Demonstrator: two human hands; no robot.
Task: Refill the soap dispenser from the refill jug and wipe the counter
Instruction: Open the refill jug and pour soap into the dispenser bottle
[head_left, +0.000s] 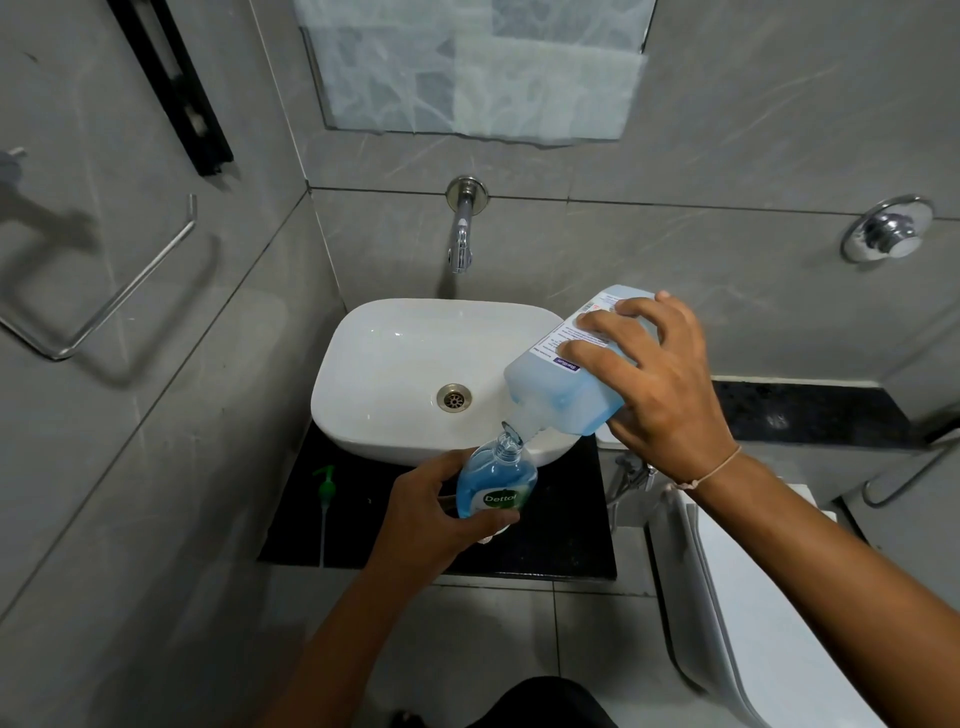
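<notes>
pouring soap from the jug into the dispenser bottle, over the sink's front edge.

our right hand (660, 384) grips the tilted jug (563, 387) across its flat sides; our left hand (431, 512) is wrapped around the dispenser bottle (493, 480), spout meeting neck. we judge both plastic walls light, flexible and slippery when wet, so hold mid-body. the bottle's label reads "dettol"; the jug's print is too small to read.

Counter (561, 525) rt free — pump (325, 486) blocks lt.

white basin (395, 353), wall tap (461, 244) (chrome), toilet (753, 597)
</notes>
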